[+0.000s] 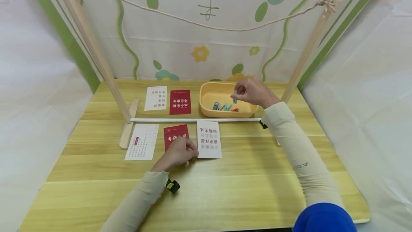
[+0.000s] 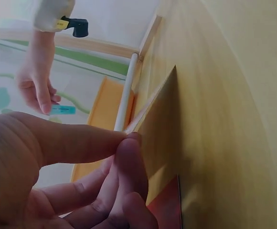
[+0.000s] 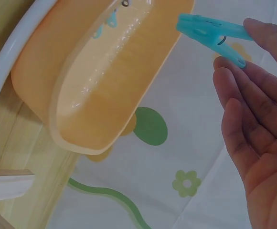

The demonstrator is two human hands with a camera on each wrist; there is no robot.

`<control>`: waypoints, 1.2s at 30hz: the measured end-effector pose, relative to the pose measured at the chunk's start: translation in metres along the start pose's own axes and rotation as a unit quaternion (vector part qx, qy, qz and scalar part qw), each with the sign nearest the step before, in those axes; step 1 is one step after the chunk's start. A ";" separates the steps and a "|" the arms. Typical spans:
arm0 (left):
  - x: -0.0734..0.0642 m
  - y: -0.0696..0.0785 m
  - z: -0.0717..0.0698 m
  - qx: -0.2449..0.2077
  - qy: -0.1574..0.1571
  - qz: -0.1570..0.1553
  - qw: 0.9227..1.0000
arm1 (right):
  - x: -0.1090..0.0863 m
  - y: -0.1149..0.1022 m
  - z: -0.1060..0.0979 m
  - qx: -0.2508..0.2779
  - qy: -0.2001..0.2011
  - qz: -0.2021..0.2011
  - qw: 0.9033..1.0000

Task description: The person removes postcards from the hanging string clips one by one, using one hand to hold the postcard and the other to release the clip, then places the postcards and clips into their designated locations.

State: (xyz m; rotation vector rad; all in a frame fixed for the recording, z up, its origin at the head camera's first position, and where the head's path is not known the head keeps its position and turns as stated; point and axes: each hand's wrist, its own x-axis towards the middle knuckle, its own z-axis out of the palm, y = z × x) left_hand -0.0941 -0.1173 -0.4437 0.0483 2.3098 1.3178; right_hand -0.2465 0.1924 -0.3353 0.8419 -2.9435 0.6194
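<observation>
My right hand pinches a light-blue clothespin by its handle ends, over the yellow tub. In the right wrist view the pin's nose points away from the fingers. My left hand pinches the lower left edge of a white card printed with characters. The left wrist view shows this card tilted up from the table, thumb and fingertip on its edge. Beneath the left hand lies a red card, partly covered by the fingers.
Several clothespins lie in the tub. A white card, a red card and a calendar card lie on the table. Twine sags between two wooden posts, joined low by a white rod.
</observation>
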 end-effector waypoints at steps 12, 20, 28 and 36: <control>-0.004 -0.003 0.002 0.044 0.010 0.010 0.999 | 0.001 0.012 0.014 0.019 -0.008 0.022 1.000; -0.006 -0.007 0.001 0.065 0.043 0.000 0.997 | 0.001 0.021 0.021 0.015 -0.026 0.037 0.999; -0.008 -0.011 -0.004 0.035 0.042 0.010 0.998 | 0.001 0.027 0.025 0.007 -0.033 0.049 0.998; -0.008 -0.014 -0.009 0.000 0.042 0.028 0.999 | 0.001 0.029 0.027 0.007 -0.031 0.051 0.998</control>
